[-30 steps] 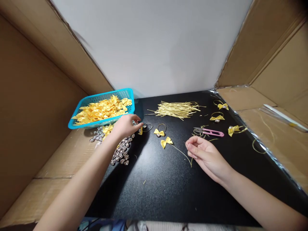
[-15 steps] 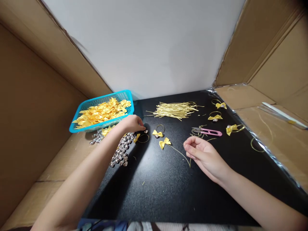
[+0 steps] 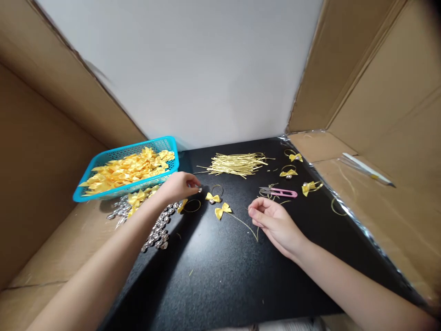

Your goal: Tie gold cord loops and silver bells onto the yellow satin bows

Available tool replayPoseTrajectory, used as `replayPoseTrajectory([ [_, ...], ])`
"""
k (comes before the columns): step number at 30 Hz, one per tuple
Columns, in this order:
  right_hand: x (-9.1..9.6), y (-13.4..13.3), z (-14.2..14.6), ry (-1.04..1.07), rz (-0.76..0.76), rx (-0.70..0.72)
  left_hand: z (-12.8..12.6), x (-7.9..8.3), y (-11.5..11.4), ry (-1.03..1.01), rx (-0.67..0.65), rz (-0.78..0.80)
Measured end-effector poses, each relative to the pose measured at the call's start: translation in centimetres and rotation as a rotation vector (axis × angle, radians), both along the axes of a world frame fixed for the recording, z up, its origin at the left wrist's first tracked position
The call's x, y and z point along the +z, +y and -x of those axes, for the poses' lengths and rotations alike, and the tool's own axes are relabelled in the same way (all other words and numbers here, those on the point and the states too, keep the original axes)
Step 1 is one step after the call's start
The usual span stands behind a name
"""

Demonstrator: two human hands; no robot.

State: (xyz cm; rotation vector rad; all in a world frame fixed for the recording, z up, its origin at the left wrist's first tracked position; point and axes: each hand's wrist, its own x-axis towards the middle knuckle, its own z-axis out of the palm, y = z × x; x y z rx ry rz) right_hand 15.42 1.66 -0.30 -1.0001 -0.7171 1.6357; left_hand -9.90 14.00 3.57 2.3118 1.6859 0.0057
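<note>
My left hand [image 3: 179, 186] hovers over the black table beside a heap of small silver bells [image 3: 156, 232], its fingertips pinched on one silver bell [image 3: 199, 189]. My right hand [image 3: 274, 223] rests on the table, fingers curled around the end of a thin gold wire [image 3: 243, 221] that leads to a yellow ribbon bow [image 3: 222, 209]. A second bow with a gold loop [image 3: 213, 196] lies just past it. Another gold loop [image 3: 191, 205] lies near my left hand.
A turquoise basket [image 3: 103, 158] full of yellow bows stands at the left. A bundle of gold wires [image 3: 236, 164] lies at the back. Pink thread snips [image 3: 280, 192] and three finished bows [image 3: 310, 186] lie at the right. Cardboard walls enclose both sides.
My left hand has drawn back slightly from the bell heap with a bell pinched in its fingertips. The view has shifted right and down. My right hand has stayed where it was.
</note>
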Motion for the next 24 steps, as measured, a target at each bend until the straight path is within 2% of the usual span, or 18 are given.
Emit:
replayPoseTrajectory([
  [4, 0.0, 0.0, 0.1, 0.012, 0.01, 0.006, 1.1, -0.6, -0.3, -0.042, -0.038, 0.02],
  [9, -0.2, 0.0, -0.1, -0.016, 0.006, 0.009, 2.4, -0.5, -0.8, -0.065, -0.008, -0.007],
  [15, -0.4, 0.2, -0.1, -0.017, 0.022, 0.016, 3.1, -0.5, -1.8, -0.056, -0.101, 0.098],
  [19, -0.5, 0.2, -0.1, -0.007, 0.031, 0.015, 1.9, -0.1, -1.9, -0.106, -0.117, 0.153],
  [24, -0.8, 0.3, -0.1, -0.014, 0.019, 0.011, -2.4, 0.1, -0.7, -0.073, -0.017, 0.101],
])
